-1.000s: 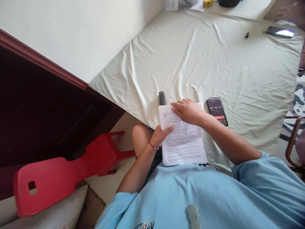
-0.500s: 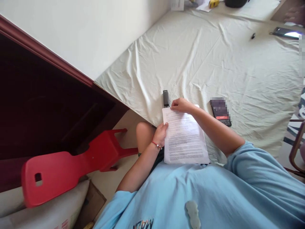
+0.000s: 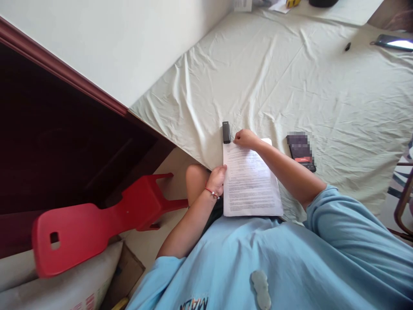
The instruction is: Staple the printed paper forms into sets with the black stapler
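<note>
A stack of printed paper sheets (image 3: 251,185) lies at the table's near edge, against my shirt. My left hand (image 3: 217,178) is closed on the stack's left edge, thumb on top and fingers hidden underneath. At the far edge of the stack, my right hand (image 3: 247,139) has its fingers curled together by the upper left corner, seemingly pinching the paper. Just beyond that corner sits a small black stapler (image 3: 226,132), close to the right fingertips and almost touching the sheets. Whether the corner reaches into the stapler I cannot tell.
To the right of the papers a phone (image 3: 301,151) rests on the wrinkled cloth (image 3: 258,77). Farther off are a small black object (image 3: 347,46), another device with a bright screen (image 3: 396,43) and a yellow item (image 3: 292,3). A red plastic chair (image 3: 74,237) stands at left, by the wall.
The paper stack has shifted slightly away from me, nearer the stapler. My right hand has moved a little the same way, while the left keeps its hold.
</note>
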`<state>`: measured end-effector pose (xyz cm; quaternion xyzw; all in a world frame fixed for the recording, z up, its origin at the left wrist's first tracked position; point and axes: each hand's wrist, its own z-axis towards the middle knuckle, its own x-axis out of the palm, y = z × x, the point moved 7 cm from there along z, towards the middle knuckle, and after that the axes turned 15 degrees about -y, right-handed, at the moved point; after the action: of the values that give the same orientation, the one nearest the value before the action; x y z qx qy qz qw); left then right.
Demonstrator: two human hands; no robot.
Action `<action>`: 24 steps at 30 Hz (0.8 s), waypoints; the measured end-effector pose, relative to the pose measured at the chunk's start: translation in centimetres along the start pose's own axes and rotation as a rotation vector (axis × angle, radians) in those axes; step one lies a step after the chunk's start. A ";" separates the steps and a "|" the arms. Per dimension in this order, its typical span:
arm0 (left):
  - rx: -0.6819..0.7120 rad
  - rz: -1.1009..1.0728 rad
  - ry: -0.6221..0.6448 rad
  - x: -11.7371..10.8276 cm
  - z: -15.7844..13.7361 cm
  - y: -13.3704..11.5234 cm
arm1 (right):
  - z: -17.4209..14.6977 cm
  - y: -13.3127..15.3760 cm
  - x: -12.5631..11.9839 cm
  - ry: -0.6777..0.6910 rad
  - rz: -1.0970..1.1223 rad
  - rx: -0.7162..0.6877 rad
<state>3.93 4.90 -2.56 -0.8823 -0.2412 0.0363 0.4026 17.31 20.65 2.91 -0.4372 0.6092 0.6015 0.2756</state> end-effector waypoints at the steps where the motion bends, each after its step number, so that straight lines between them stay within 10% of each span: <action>1: 0.014 0.010 0.005 0.0 -0.1 0.0 | 0.0 -0.1 0.0 0.000 0.000 -0.004; 10: 0.280 0.162 -0.078 0.9 2.4 -3.5 | -1.6 0.3 -0.5 -0.012 0.111 -0.129; 24: 0.204 0.259 -0.080 3.9 4.0 -4.4 | -2.2 1.3 -0.3 0.023 0.115 -0.229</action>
<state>4.60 11.92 -1.49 -0.8583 -0.1364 0.1471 0.4724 16.76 18.44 4.10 -0.4367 0.5638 0.6770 0.1819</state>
